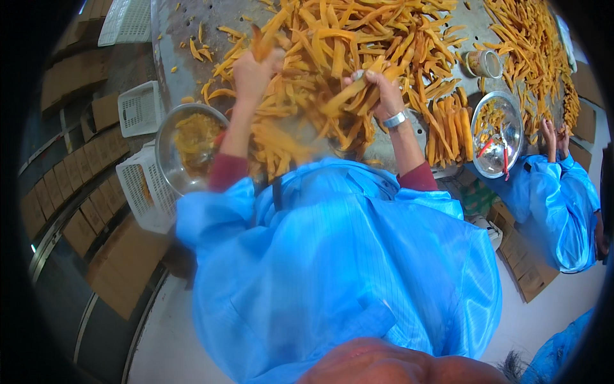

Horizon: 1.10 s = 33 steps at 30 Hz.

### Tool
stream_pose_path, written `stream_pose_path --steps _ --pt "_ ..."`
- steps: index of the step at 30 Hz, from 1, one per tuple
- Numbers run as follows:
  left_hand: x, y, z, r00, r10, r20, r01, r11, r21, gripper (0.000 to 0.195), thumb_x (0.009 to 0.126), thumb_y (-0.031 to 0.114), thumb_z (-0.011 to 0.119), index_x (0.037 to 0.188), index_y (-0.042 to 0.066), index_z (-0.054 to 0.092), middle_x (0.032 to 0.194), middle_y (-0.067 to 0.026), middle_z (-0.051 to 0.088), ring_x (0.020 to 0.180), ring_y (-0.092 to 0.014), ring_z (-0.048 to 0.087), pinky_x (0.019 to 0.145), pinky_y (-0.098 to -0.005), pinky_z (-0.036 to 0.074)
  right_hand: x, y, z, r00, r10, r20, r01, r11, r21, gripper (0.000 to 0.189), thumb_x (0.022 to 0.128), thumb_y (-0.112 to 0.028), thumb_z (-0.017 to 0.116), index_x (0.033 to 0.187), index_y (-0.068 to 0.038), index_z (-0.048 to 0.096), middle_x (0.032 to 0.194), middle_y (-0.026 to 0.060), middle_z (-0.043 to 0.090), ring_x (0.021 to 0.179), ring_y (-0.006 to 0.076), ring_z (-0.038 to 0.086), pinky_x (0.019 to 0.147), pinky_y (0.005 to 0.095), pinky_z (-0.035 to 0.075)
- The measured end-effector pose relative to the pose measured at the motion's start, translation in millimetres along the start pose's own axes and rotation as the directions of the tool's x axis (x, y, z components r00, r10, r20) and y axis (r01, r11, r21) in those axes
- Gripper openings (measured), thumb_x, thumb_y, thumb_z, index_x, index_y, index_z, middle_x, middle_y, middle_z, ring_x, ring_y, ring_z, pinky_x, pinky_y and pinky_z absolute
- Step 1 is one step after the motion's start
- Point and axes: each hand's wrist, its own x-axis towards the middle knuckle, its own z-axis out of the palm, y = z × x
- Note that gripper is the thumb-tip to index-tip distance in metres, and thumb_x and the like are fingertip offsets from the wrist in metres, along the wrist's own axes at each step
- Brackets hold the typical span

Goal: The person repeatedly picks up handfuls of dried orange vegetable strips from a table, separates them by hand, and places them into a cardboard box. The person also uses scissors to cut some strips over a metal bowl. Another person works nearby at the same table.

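Note:
My left hand (254, 74) is raised over the left side of a heap of orange dried strips (355, 29), which look like sweet potato or mango. A darker strip (260, 44) sticks up out of its closed fingers. To the right, my right hand (383, 93), with a silver band at the wrist, grips a long strip (350, 96) between thumb and fingers. Other strips beside it are blurred. Near my body lies a loose bunch of strips (278, 144). Right of my right wrist, a neat stack of strips (448, 127) lies side by side.
A steel bowl (165, 153) with orange pieces sits at left. Another steel bowl (515, 115) at right holds scraps and red-handled tools (505, 161). Beyond it stands a jar (484, 64). A co-worker's hands (554, 137) are at the far right. White plastic baskets (139, 108) stand left of the metal table (168, 57).

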Motion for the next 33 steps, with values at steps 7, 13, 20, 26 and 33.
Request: stream_pose_path --steps 7,13,20,26,33 --pt "135 -39 39 0.944 0.33 0.018 -0.273 0.747 0.607 0.033 0.082 0.035 0.066 0.102 0.009 0.066 0.092 -0.0173 0.065 0.092 -0.037 0.062 0.081 -0.0472 0.048 -8 4 -1 0.972 -0.023 0.234 0.052 0.992 -0.119 0.045 0.085 -0.021 0.065 0.121 -0.003 0.046 0.094 0.0131 0.062 0.088 0.0274 0.064 0.08 0.0431 0.053" --pt "170 -61 3 0.967 0.23 0.113 -0.256 0.89 0.377 0.044 0.081 0.041 0.064 0.115 0.013 0.063 0.098 -0.0153 0.067 0.086 -0.029 0.065 0.077 -0.0392 0.05 -19 9 -12 0.969 0.199 0.145 -0.154 0.95 -0.271 0.05 0.083 -0.027 0.069 0.122 -0.001 0.051 0.093 0.0088 0.06 0.084 0.0201 0.062 0.076 0.0376 0.054" --pt "182 -54 32 0.935 0.339 0.107 -0.352 0.846 0.4 0.057 0.075 0.046 0.069 0.116 0.008 0.06 0.1 -0.0169 0.066 0.096 -0.032 0.063 0.084 -0.0419 0.048 -22 22 -14 0.954 0.299 0.01 -0.283 0.912 -0.298 0.038 0.085 -0.023 0.066 0.114 0.0 0.057 0.084 0.0052 0.06 0.076 0.0157 0.06 0.071 0.0343 0.055" --pt "179 -54 31 0.965 0.187 0.185 -0.24 0.913 0.331 0.058 0.077 0.038 0.07 0.122 0.005 0.055 0.108 -0.0184 0.064 0.101 -0.032 0.061 0.086 -0.0411 0.047 -21 17 -13 0.966 0.247 0.075 -0.226 0.95 -0.216 0.031 0.086 -0.02 0.063 0.11 -0.002 0.057 0.083 0.0059 0.06 0.074 0.0151 0.058 0.074 0.0352 0.054" --pt "176 -51 14 0.942 0.24 0.235 -0.241 0.97 -0.028 0.052 0.079 0.037 0.07 0.112 0.001 0.055 0.097 -0.0093 0.064 0.085 -0.019 0.061 0.076 -0.0336 0.048 -23 23 -17 0.957 0.258 0.135 -0.242 0.962 -0.122 0.031 0.087 -0.019 0.062 0.112 -0.004 0.053 0.08 0.0075 0.058 0.074 0.0172 0.058 0.074 0.0406 0.057"
